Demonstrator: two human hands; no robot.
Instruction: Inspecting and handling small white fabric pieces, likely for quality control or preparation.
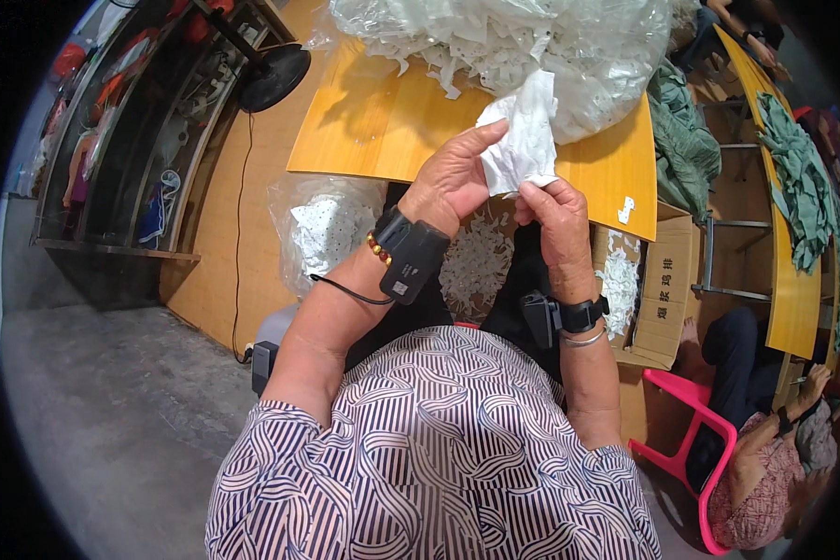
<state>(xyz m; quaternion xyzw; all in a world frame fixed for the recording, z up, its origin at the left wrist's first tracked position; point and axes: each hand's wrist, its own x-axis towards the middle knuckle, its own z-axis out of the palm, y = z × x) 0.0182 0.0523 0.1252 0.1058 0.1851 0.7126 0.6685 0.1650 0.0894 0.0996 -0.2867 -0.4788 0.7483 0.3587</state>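
Observation:
Over the near edge of the yellow table (383,131) I hold up a piece of white fabric (527,126). My left hand (453,177) grips its left edge, with the thumb along the cloth and the fingers behind it, partly hidden. Its lower right corner is pinched between the thumb and fingers of my right hand (555,210). Just beyond, a large clear plastic bag (616,56) full of white speckled fabric pieces (495,37) lies on the table. A small white scrap (627,210) rests near the table's right corner.
Below the table are a clear bag of white speckled pieces (322,238), a heap of white scraps (476,266) and a cardboard box (667,289). Green cloth (686,140) hangs at the right. A person (756,476) sits by a pink stool (677,457). A shelf (112,140) stands left.

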